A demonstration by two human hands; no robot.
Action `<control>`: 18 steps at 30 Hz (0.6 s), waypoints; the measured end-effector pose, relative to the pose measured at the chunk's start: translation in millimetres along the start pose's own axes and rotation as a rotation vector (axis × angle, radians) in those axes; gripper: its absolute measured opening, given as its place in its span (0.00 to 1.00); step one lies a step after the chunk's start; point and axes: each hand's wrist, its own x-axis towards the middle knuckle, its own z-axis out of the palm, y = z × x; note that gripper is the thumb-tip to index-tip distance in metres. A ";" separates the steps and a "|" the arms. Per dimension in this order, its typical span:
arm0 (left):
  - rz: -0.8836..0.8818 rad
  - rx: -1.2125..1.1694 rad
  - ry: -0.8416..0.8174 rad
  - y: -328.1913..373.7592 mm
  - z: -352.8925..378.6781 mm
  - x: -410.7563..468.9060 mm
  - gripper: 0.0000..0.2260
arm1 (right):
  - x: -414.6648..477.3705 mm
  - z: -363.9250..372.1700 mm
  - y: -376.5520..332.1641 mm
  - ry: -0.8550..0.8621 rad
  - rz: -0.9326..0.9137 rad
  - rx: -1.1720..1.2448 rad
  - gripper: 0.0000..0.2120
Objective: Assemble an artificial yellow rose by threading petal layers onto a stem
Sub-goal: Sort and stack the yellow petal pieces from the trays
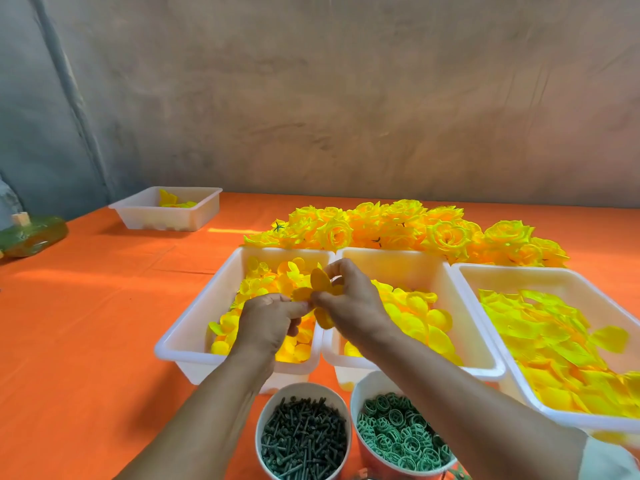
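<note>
Petal layer [318, 281] is held in the air over the seam between the left bin [194, 323] and the middle bin [415, 263], with lobes fanning up, left and down. Left hand [266, 323] comes in from the left, its fingers [294, 308] narrow and pinching at the layer's centre. Right hand [353, 299] comes in from the right, thumb and forefinger pinched on the right-side lobes. The centre hole would lie between the two sets of fingertips, but they hide it. No stem is visible, so I cannot tell whether the left pinch holds one behind the layer. Judgement: threading depends on the hole lining up with the stem axis at the left fingertips. The two hands are equally near, the right better placed to push. Nothing lies between the hands, and the bin rims sit below them. Both bins hold loose yellow petals, and the right bin [485, 270] holds larger ones. A stem cup [301, 438] and a ring cup [398, 434] stand at the near edge of the tabletop [86, 323], under the forearms. Finished roses [415, 230] are piled behind the bins. A far bin [166, 211] sits toward the far left corner, and a green object [31, 235] lies at the left edge.
</note>
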 end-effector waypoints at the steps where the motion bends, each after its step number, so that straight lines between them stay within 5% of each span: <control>1: 0.011 0.029 0.033 1.8 2.4 -0.3 0.14 | -1.5 3.3 2.1 0.023 -0.060 -0.078 0.13; 8: 0.020 0.031 -0.049 9.0 -0.9 1.0 0.07 | 2.0 -1.8 3.4 0.026 -0.077 -0.105 0.11; 14: 0.437 0.781 0.244 7.9 1.1 1.2 0.08 | -3.4 7.8 5.8 0.018 -0.111 -0.159 0.10; 16: 0.322 0.571 0.153 9.2 -2.1 4.0 0.05 | -0.6 4.7 4.8 0.020 0.008 -0.023 0.11; 18: 0.056 0.106 -0.092 14.1 -8.1 2.4 0.03 | 3.1 -0.9 3.8 -0.027 0.148 0.204 0.11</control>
